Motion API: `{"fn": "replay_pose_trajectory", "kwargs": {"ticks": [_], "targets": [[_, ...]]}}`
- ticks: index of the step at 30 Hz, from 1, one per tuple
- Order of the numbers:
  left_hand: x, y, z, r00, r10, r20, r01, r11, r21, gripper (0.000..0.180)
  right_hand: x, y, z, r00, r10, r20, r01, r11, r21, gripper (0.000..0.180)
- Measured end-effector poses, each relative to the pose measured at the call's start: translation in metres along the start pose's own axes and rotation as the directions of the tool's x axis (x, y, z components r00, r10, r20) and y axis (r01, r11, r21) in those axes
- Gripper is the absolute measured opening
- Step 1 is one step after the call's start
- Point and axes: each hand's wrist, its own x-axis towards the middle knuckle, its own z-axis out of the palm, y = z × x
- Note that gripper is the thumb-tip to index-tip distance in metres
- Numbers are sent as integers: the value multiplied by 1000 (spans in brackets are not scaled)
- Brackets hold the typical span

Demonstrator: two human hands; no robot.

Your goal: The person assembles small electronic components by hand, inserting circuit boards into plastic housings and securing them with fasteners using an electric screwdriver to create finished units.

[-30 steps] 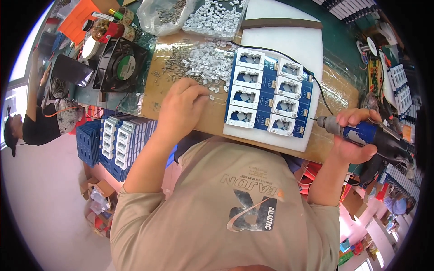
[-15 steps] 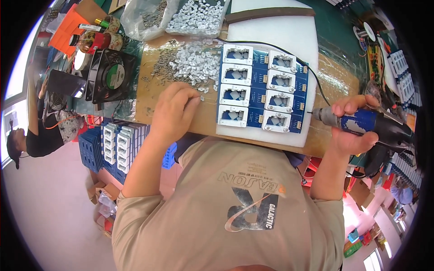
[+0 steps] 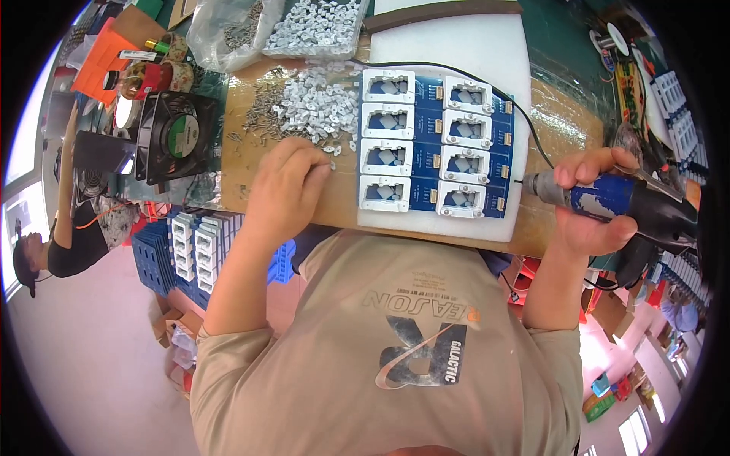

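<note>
My right hand (image 3: 593,201) is wrapped round a blue and black electric screwdriver (image 3: 608,196), whose bit points left at the board's right edge. Beside it lies a blue circuit board (image 3: 427,156) with two columns of white plastic frames (image 3: 386,156), on a white foam sheet (image 3: 449,230). Screws show at the corners of the right-hand frames. My left hand (image 3: 287,186) rests with curled fingers at the near side of a heap of small white plastic clips (image 3: 315,102). Its fingertips are pressed together; whatever is between them is hidden. Loose screws (image 3: 266,110) lie beyond it.
A clear tray of white clips (image 3: 315,26) and a plastic bag of screws (image 3: 236,30) stand at the back. A black fan (image 3: 176,137) sits at the left. A black cable (image 3: 456,70) crosses the foam. Another person (image 3: 72,235) is at far left.
The view has shifted slightly, so the board and heap appear a little further left. Both hands keep nearly the same pose, and the right still grips the screwdriver.
</note>
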Motion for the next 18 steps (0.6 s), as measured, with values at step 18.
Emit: {"fn": "replay_pose_trajectory", "kwargs": {"ticks": [18], "targets": [[3, -7, 3, 976, 216, -21, -208, 958, 199, 16, -1, 0, -4, 999, 38, 18, -38, 999, 8, 86]]}}
